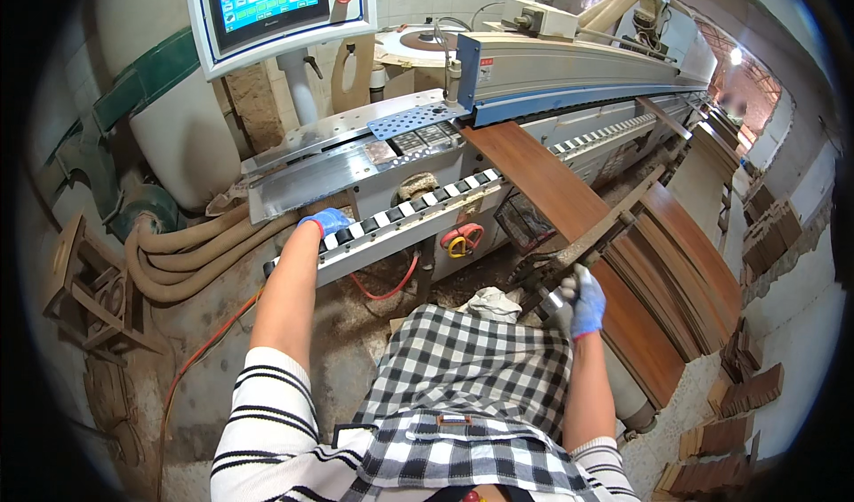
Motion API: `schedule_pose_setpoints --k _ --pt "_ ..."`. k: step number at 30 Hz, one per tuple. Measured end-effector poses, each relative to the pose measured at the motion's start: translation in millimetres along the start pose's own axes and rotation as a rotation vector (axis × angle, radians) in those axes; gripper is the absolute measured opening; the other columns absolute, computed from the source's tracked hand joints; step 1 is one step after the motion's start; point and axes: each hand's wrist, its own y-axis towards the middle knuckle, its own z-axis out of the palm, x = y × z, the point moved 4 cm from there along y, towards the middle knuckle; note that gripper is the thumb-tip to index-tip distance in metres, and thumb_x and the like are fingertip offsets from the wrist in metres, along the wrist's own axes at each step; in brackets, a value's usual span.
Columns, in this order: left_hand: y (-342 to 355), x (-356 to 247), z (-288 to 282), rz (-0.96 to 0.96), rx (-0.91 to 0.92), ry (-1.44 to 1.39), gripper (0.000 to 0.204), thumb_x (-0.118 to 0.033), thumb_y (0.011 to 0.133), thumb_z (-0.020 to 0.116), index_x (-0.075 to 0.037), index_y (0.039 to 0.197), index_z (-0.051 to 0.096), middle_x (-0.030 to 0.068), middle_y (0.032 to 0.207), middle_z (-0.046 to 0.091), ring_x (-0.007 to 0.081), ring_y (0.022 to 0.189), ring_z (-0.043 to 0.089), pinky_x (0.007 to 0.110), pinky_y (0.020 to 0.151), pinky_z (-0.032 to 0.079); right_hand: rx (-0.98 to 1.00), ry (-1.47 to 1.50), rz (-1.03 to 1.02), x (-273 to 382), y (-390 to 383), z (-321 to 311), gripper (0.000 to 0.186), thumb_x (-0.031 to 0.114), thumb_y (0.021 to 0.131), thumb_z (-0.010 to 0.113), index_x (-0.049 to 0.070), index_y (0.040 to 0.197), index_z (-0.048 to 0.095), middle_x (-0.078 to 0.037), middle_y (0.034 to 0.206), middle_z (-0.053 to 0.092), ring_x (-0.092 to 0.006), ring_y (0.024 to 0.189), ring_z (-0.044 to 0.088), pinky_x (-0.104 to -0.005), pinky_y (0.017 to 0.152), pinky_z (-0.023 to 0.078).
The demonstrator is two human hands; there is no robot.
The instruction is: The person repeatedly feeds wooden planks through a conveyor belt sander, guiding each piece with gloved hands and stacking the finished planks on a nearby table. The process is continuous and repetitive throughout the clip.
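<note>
My left hand (330, 220), in a blue glove, rests at the near left end of a rail with black and white rollers (418, 206). Its fingers are mostly hidden behind the back of the hand. On my right side, my right hand (584, 302), in a blue and grey glove, is raised with its fingers curled; whatever they may hold does not show. A shiny metal cylinder (557, 301) lies just left of it. A long brown wooden board (538, 174) crosses the roller rail, its far end under the machine's long beam (578, 70).
Brown boards (663, 279) lie stacked at the right beside a metal bar (592, 239). A screen panel (271, 4) stands at the back left. Thick hoses (191, 262) and a wooden stool (98, 288) are on the left. Red cable (463, 238) hangs below the rail.
</note>
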Motion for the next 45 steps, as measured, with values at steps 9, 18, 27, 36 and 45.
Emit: schedule_pose_setpoints --k 9,18,27,36,45 --pt "1 -7 -1 -0.014 0.040 0.022 0.049 -0.045 0.082 0.048 -0.006 0.109 0.059 0.0161 0.111 0.059 0.0319 0.103 0.055 0.039 0.088 0.041 -1.092 -0.369 -0.336 2 -100 -367 0.053 0.030 0.088 0.054 0.018 0.133 0.029 -0.005 0.063 0.050 -0.0128 0.042 0.042 -0.0268 0.036 0.034" --pt "-7 -7 -6 -0.027 0.007 0.017 0.046 -0.044 0.083 0.048 -0.005 0.103 0.061 0.0151 0.101 0.061 0.0298 0.094 0.056 0.038 0.083 0.043 -1.152 -0.334 -0.142 23 -124 -403 0.057 0.032 0.085 0.059 0.016 0.133 0.033 -0.006 0.054 0.048 -0.0129 0.039 0.041 -0.0275 0.035 0.033" --pt "2 7 1 0.004 -0.007 -0.041 0.045 -0.043 0.083 0.050 -0.005 0.103 0.062 0.0140 0.100 0.062 0.0272 0.092 0.057 0.037 0.081 0.043 -1.055 -0.084 -0.246 -19 -170 -388 0.039 0.023 0.083 0.058 0.012 0.119 0.049 -0.002 0.084 0.056 -0.0119 0.052 0.045 -0.0232 0.048 0.040" --pt "-6 -9 -5 -0.048 0.012 -0.012 0.047 -0.045 0.081 0.050 -0.006 0.105 0.061 0.0159 0.105 0.061 0.0312 0.097 0.058 0.038 0.084 0.043 -0.541 0.299 0.062 -56 -218 -283 0.026 0.028 0.078 0.063 0.011 0.095 0.055 -0.004 0.064 0.052 -0.0159 0.055 0.047 -0.0380 0.070 0.046" --pt "3 -1 -1 -0.007 -0.009 0.040 0.051 -0.048 0.081 0.050 -0.004 0.105 0.060 0.0171 0.105 0.060 0.0318 0.097 0.056 0.039 0.084 0.042 -0.268 0.230 -0.010 -18 -200 -234 0.045 0.022 0.076 0.063 0.010 0.116 0.045 -0.008 0.092 0.057 -0.0191 0.069 0.055 -0.0376 0.071 0.050"
